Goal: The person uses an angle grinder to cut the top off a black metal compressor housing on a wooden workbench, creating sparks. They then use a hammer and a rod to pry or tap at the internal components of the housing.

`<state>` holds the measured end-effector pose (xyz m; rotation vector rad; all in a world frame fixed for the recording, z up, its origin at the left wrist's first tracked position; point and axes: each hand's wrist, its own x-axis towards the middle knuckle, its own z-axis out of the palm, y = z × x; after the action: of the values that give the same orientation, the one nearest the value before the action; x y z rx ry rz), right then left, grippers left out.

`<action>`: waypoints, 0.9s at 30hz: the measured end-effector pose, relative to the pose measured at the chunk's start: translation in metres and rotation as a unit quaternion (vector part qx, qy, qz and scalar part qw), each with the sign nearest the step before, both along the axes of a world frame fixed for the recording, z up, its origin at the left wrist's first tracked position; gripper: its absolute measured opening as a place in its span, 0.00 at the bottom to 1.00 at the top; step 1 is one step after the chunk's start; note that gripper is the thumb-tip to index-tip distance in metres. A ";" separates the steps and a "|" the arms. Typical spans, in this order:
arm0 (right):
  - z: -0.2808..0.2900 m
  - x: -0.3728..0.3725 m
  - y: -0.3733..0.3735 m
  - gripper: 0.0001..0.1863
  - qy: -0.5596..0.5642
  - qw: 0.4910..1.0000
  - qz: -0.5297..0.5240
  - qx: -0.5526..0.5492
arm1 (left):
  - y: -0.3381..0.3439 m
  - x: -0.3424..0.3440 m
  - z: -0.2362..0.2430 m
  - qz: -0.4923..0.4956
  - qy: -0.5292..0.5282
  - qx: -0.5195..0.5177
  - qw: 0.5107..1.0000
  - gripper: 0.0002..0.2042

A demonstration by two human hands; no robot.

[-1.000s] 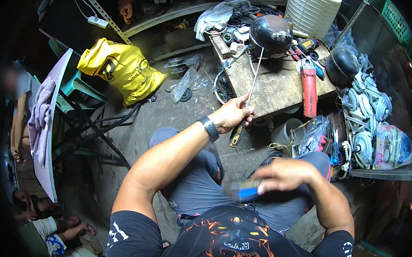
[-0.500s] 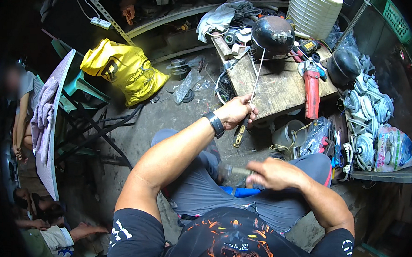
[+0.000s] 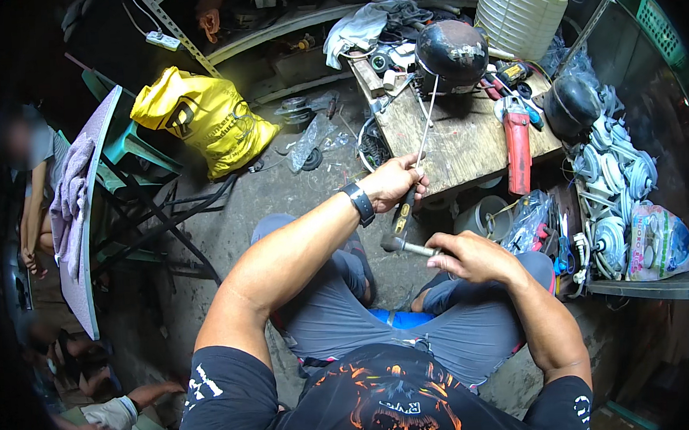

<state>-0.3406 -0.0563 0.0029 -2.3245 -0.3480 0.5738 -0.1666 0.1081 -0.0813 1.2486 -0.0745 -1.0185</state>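
Our left hand (image 3: 396,184) grips a screwdriver (image 3: 401,217) at the near left corner of the worktop (image 3: 469,142), tip by the black dome (image 3: 451,48); our right hand (image 3: 471,255) grasps a hammer (image 3: 418,248), head at the screwdriver's handle end.

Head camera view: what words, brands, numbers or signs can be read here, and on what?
I won't copy wording out, but print shows on these:
Yellow bag: black print, partly lost in folds.
Black T-shirt: pale lettering on both sleeves and the front.
Printed plastic bag at right: pinkish lettering, creased.
Screwdriver: handle marking, too small to read.
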 end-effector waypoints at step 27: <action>-0.006 -0.002 -0.030 0.22 0.040 0.975 0.211 0.052 | -0.020 0.024 0.001 0.045 0.008 0.003 0.999 0.17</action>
<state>-0.3427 -0.0863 -0.0036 -2.1263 -0.8259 0.8278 -0.1424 0.0883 -0.0806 1.2380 -0.0034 -0.9503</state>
